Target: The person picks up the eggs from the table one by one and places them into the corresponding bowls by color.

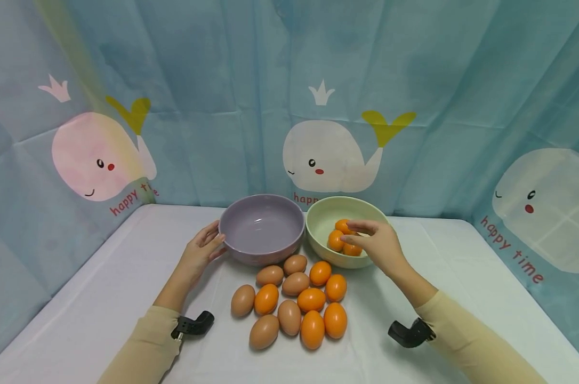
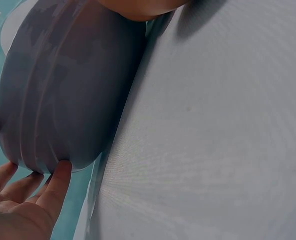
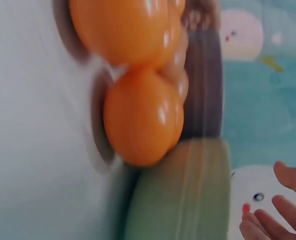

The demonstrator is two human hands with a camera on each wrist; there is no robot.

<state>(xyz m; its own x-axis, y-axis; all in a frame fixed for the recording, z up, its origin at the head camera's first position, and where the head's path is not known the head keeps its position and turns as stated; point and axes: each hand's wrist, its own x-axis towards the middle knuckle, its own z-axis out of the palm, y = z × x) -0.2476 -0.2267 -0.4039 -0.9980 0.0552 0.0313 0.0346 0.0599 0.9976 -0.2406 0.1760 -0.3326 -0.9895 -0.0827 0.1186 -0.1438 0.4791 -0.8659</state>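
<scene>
Two long beige sleeves (image 1: 141,346) come in at the lower left and lower right of the frame, each with a curved black mount (image 1: 197,324) near the cuff. At centre right, the right hand (image 1: 378,242) hangs over the round pale-green bowl (image 1: 324,220), thumb and fingers apart with nothing between them. At least three smooth, bright orange eggs (image 1: 336,241) lie inside that bowl; the hand partly covers this group. Left of it stands the wider, glossy purple bowl (image 1: 260,229), its inside bare. The left hand (image 1: 199,256) rests spread thumb and fingertips against its outer left side. Below the bowls, at lower centre, six smooth brown eggs (image 1: 264,332) and six more orange ones lie in a loose cluster on the white-covered counter (image 1: 371,352). Across the upper frame hangs a light-blue curtain (image 1: 198,64) printed with whales, crowns and red "happy time" lettering.
</scene>
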